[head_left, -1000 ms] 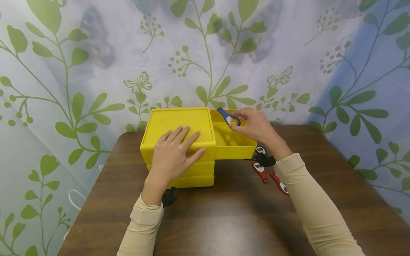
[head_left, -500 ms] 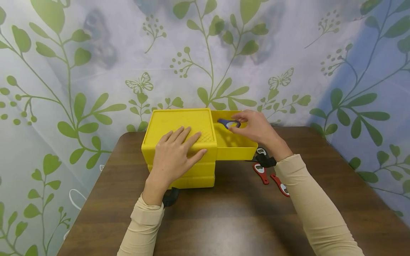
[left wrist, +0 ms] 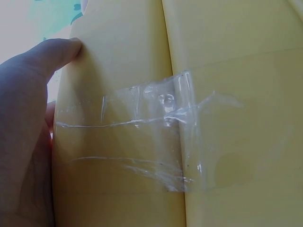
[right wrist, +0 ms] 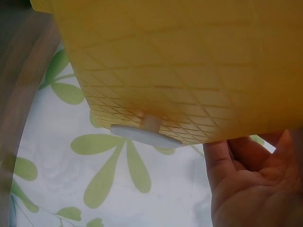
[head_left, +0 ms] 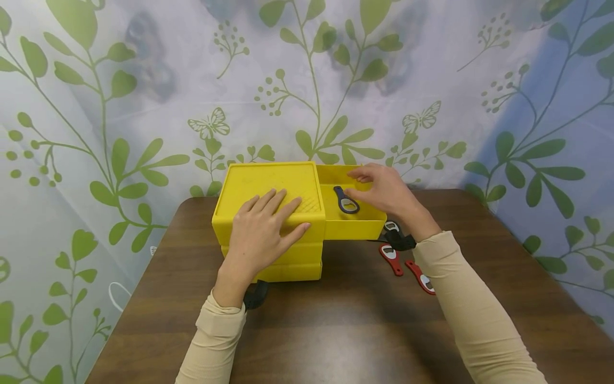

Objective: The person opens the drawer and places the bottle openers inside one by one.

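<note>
My left hand (head_left: pixel 256 234) lies on the yellow drawer unit (head_left: pixel 268 178), fingers spread over its top. In the left wrist view its thumb (left wrist: pixel 54 52) touches the yellow side, which has clear tape (left wrist: pixel 142 113) across a seam. A top drawer (head_left: pixel 355 230) is pulled out to the right. Inside it lies a dark blue bottle opener (head_left: pixel 342 200). Over the drawer's right end hovers my right hand (head_left: pixel 386 192), thumb and fingers apart with nothing between them. The right wrist view shows the lattice-patterned drawer front with a pale knob (right wrist: pixel 147 137), beside the hand (right wrist: pixel 255 184).
Two red bottle openers (head_left: pixel 390 258) lie on the brown wooden table (head_left: pixel 326 330) below the right forearm. A dark opener (head_left: pixel 392 226) is partly hidden behind the right wrist strap. A leaf-patterned cloth (head_left: pixel 307 80) hangs behind the table.
The right hand lowered the blue bottle opener into the drawer and let it go; the opener now lies on the drawer floor. The left hand stays in place.
</note>
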A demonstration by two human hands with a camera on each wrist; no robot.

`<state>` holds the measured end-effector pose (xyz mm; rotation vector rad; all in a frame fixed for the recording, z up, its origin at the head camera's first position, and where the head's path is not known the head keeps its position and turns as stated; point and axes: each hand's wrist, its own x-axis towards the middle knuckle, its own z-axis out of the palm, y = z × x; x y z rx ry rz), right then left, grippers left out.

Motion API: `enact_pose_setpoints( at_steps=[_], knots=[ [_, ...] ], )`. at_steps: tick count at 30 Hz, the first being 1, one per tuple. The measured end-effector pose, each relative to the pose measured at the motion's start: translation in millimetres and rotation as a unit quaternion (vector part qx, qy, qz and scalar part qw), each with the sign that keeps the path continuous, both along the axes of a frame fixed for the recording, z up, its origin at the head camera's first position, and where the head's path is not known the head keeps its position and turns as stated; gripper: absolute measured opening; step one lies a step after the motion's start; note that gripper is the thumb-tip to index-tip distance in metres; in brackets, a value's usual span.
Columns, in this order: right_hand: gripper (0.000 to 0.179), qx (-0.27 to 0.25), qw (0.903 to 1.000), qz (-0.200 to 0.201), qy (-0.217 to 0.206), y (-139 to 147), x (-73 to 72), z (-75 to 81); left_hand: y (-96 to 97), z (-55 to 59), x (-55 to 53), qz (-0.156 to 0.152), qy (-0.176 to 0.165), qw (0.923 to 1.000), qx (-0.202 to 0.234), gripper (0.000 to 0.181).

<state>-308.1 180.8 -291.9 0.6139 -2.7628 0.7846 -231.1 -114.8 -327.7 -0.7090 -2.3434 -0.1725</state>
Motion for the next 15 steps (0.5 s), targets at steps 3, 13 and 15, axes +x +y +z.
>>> enact_pose_setpoints(
  at_steps=[3,13,15],
  knots=[
    [0.046,-0.005,1.0,-0.001,0.007,3,0.7,0.3,0.2,0.0,0.4,0.001,0.0,1.0,0.0,0.055],
    [0.044,-0.041,0.9988,-0.021,0.013,18,5.2,1.0,0.8,0.0,2.0,0.003,-0.006,1.0,-0.001,0.056],
    [0.044,-0.051,0.9984,-0.02,0.014,23,6.2,1.1,0.9,0.0,2.2,0.003,-0.006,1.0,-0.001,0.056]
  ],
)
